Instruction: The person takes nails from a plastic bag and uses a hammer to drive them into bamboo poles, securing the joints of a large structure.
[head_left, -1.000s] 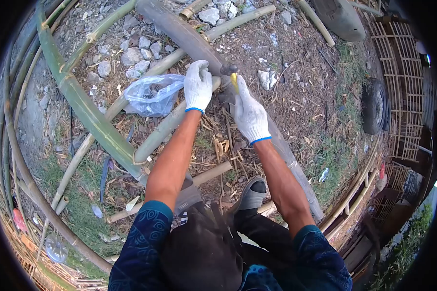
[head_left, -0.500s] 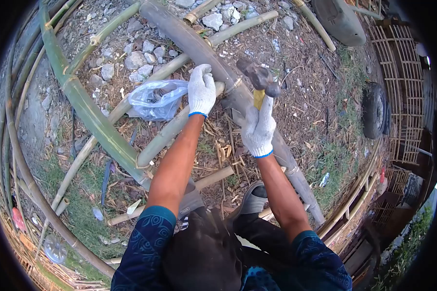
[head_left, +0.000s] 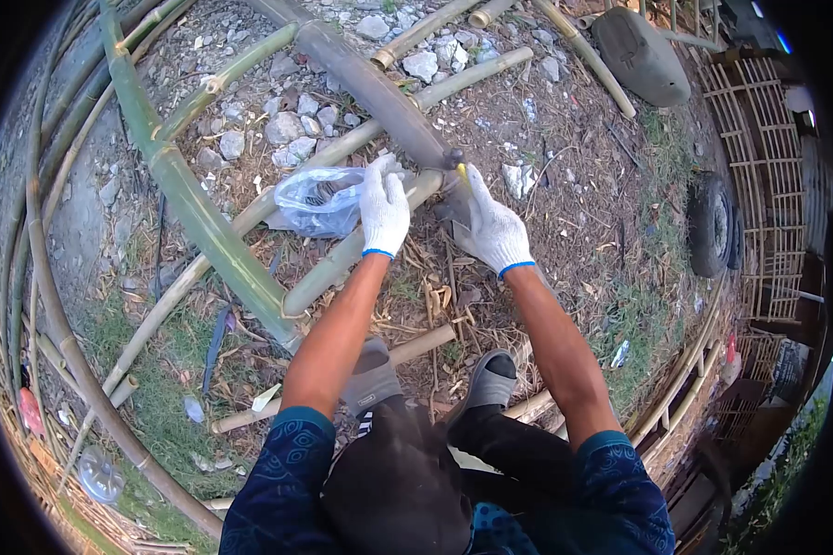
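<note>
1. The thick grey bamboo pole (head_left: 370,88) lies on the ground with its long axis running from the upper left down toward the lower right, passing under both gloved hands.
2. A thinner pale bamboo pole (head_left: 342,254) crosses it, its long axis running from lower left up to upper right; the two meet just between the hands.
3. The hammer (head_left: 457,166) sits at that crossing: its dark head is down against the grey pole, and its yellow handle points back toward the person's right hand (head_left: 495,229).
4. Counted: one hammer, one clear plastic bag (head_left: 319,199), two white gloves, two grey shoes on the litter below the arms.
5. A green bamboo pole (head_left: 190,199) lies well to the left, its long axis running from upper left to lower middle; several more poles lie about it, too tangled for a sure count.
6. The right hand's grip is clenched round the hammer's handle, fingers wrapped, only a short yellow stretch showing above the glove.
7. The left hand (head_left: 383,208) rests on the pale pole just beside the crossing, fingers extended and laid over it rather than curled shut; I cannot tell how firmly it presses.
8. The plastic bag lies touching the left glove's outer side, on stones and dry leaves.
9. A dark tyre (head_left: 713,222) stands well apart on the right, near a bamboo lattice.
</note>
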The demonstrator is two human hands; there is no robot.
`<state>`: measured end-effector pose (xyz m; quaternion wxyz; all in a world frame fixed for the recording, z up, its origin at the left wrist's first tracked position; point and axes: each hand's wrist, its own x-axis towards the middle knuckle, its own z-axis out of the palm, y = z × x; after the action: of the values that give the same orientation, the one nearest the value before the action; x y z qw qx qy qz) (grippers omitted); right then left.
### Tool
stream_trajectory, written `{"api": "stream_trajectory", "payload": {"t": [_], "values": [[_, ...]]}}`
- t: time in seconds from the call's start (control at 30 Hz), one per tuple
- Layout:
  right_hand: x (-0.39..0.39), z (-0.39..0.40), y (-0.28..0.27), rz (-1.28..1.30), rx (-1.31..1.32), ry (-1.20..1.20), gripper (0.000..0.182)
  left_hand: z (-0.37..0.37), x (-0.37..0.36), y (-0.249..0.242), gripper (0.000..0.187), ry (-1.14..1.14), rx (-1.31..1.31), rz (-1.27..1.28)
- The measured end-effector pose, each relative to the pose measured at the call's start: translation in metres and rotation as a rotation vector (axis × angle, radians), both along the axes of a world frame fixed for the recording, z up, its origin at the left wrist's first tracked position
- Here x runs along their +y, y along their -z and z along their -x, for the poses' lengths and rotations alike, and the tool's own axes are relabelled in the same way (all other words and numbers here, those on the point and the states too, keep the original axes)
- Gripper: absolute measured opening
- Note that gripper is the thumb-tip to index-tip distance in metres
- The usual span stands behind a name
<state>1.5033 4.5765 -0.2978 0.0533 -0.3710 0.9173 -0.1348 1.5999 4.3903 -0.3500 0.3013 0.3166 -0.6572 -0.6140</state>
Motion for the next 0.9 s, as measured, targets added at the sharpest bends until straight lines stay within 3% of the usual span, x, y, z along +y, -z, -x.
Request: {"api": "stream_trajectory", "payload": {"t": [0.13,0.2,0.27,0.3,0.33,0.4,0.5,0.57,0.6,0.63,0.73,0.77,0.9], "values": [[0.013,0.013,-0.041,-0.164,-0.193,0.087,0.068,-0.069,-0.022,-0.001,0.027,-0.058,-0.131,0.079],[0.029,0.033,-0.031,-0.161,-0.2,0.052,0.067,-0.088,-0.052,-0.005,0.023,-0.099,-0.202,0.377],[0.028,0.049,-0.037,-0.259,-0.178,0.029,0.064,-0.102,-0.085,-0.018,0.023,-0.173,-0.228,0.38],[0.031,0.058,-0.039,-0.35,-0.182,-0.03,0.063,-0.109,-0.1,-0.02,0.028,-0.249,-0.343,0.499],[0.035,0.068,-0.038,-0.44,-0.187,-0.096,0.062,-0.116,-0.119,-0.018,0.047,-0.26,-0.425,0.514],[0.043,0.071,-0.029,-0.456,-0.251,-0.017,0.061,-0.117,-0.142,-0.017,0.066,-0.249,-0.602,0.591],[0.048,0.07,0.009,-0.549,-0.309,0.077,0.061,-0.098,-0.166,-0.01,0.082,0.132,-0.64,0.723],[0.05,0.071,0.021,-0.582,-0.358,0.113,0.065,-0.077,-0.18,-0.01,0.06,0.412,-0.759,0.785],[0.054,0.074,0.021,-0.577,-0.39,0.117,0.067,-0.065,-0.188,-0.007,0.051,0.575,-0.868,0.787],[0.052,0.075,0.017,-0.578,-0.418,0.117,0.07,-0.055,-0.196,-0.009,0.034,0.569,-0.88,0.706],[0.04,0.053,-0.005,-0.547,-0.353,0.12,0.087,-0.058,-0.22,-0.01,0.033,0.388,-0.445,0.429],[0.029,0.055,-0.011,-0.567,-0.379,0.128,0.091,-0.064,-0.228,-0.021,0.033,0.424,-0.342,0.456],[0.013,0.048,-0.03,-0.639,-0.456,0.193,0.101,-0.085,-0.236,-0.075,0.039,0.619,-0.463,0.179]]}}
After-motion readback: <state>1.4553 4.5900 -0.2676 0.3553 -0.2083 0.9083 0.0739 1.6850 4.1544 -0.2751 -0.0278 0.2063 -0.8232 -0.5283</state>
